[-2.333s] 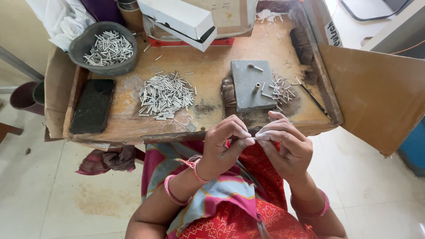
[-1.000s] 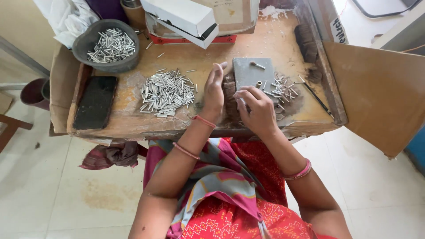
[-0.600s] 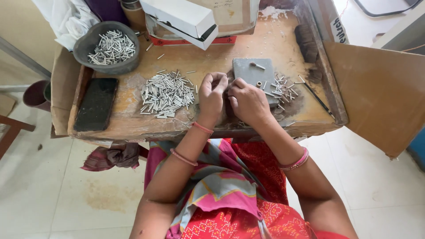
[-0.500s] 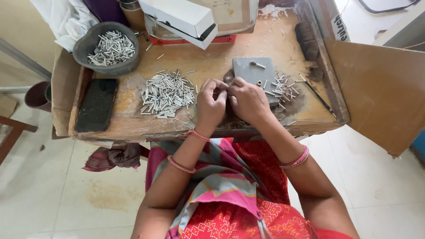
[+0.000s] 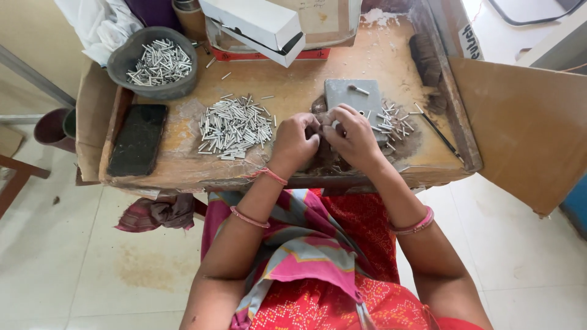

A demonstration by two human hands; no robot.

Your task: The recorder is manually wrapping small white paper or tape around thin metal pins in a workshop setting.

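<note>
My left hand [image 5: 295, 142] and my right hand [image 5: 350, 135] rest close together on a wooden work tray [image 5: 183, 177], fingers curled over a brown lump [image 5: 319, 110] beside a grey metal block [image 5: 353, 98]. Something small and pale sits between the fingertips; what it is stays hidden. A pile of short silver tubes [image 5: 234, 126] lies left of my left hand. A smaller scatter of tubes [image 5: 394, 119] lies right of my right hand.
A dark bowl [image 5: 151, 90] of silver tubes stands at the back left, a black phone [image 5: 138, 139] lies at the tray's left. White boxes [image 5: 257, 24] stand at the back. A thin black stick [image 5: 437, 129] lies right. Cardboard flap [image 5: 526, 128] hangs at right.
Both hands came down from in front of my chest to the tray and have settled together by the grey block, fingers drawing closer over the brown lump.
</note>
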